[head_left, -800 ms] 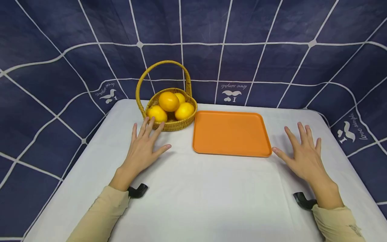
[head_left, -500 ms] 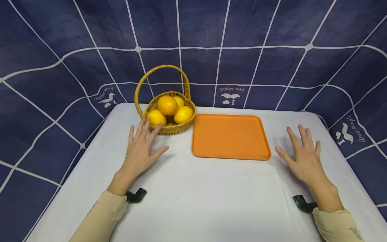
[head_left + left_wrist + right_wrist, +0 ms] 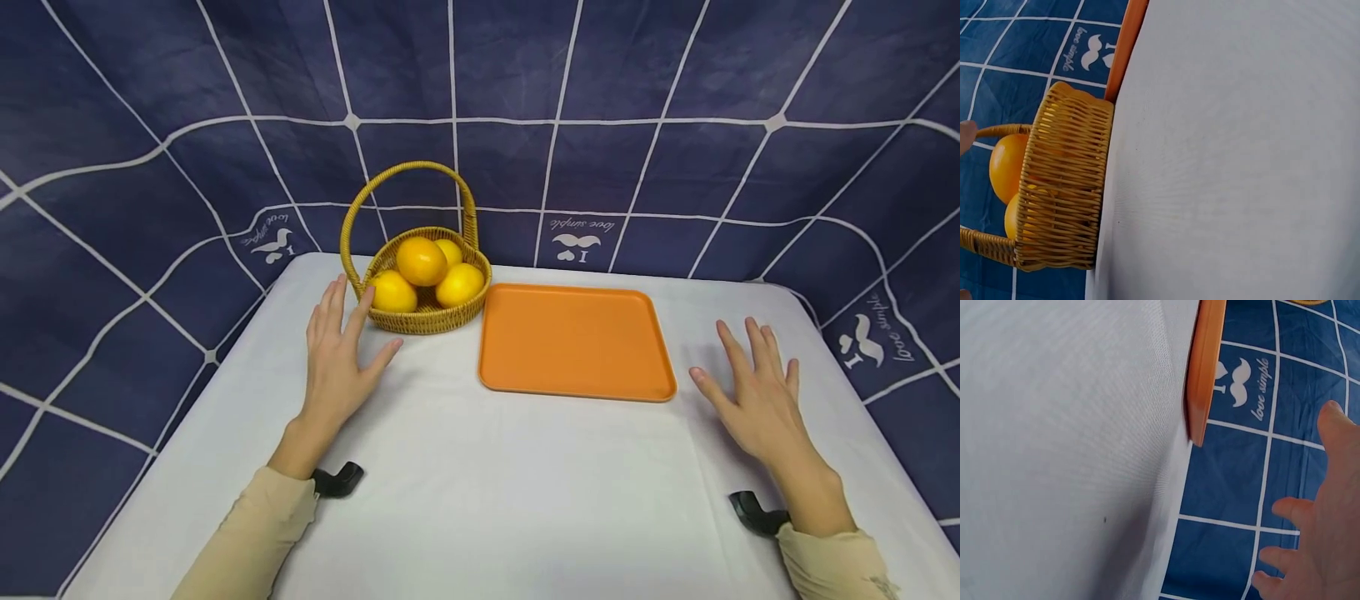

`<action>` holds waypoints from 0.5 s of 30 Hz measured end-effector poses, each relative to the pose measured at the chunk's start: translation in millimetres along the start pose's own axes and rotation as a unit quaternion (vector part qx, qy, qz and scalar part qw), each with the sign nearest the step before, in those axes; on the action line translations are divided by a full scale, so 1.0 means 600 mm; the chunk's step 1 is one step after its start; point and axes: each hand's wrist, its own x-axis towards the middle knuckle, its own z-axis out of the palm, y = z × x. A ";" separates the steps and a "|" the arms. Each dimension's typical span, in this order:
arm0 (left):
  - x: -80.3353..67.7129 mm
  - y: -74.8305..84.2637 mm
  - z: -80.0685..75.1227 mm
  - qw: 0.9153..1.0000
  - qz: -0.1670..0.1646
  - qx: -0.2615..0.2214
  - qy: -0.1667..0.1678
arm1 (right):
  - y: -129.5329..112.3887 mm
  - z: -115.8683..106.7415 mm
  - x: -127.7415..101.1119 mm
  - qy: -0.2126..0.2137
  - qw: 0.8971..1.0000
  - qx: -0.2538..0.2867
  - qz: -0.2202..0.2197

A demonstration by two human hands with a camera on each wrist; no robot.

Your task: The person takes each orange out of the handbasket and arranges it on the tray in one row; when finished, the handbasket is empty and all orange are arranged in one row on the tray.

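Observation:
In the head view a woven basket (image 3: 427, 321) with a tall arched handle stands at the back left of the table. Several yellow-orange fruits, which look like oranges or lemons (image 3: 422, 262), are piled in it. My left hand (image 3: 333, 367) is spread just in front and to the left of the basket, its fingertips overlapping the handle's base in this view, holding nothing. Right of the basket lies a flat orange tray (image 3: 577, 342) with nothing on it. Beyond the tray's right edge my right hand (image 3: 761, 408) hovers with fingers spread and holds nothing; the right wrist view shows its fingers (image 3: 1332, 425) too.
A white cloth (image 3: 525, 475) covers the table. Dark blue curtain (image 3: 600, 67) with white grid lines surrounds the back and both sides. Each wrist carries a black strap mount (image 3: 339, 480).
My left hand has turned a little and shifted left, its fingers now closer together and pointing up beside the basket. The right hand has eased slightly away from the tray.

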 end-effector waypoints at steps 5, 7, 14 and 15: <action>0.005 -0.013 -0.001 0.998 -0.052 -0.037 0.024 | -0.003 0.004 0.005 -0.001 1.000 0.011 -0.003; 0.007 -0.018 -0.002 0.995 -0.086 -0.052 0.016 | -0.005 0.004 0.006 -0.004 1.000 0.016 -0.003; 0.024 -0.032 0.014 0.971 -0.203 -0.114 -0.051 | -0.003 0.002 0.004 -0.011 1.000 0.023 0.004; 0.027 -0.033 0.016 0.967 -0.218 -0.120 -0.061 | -0.003 0.002 0.002 -0.012 1.000 0.023 0.005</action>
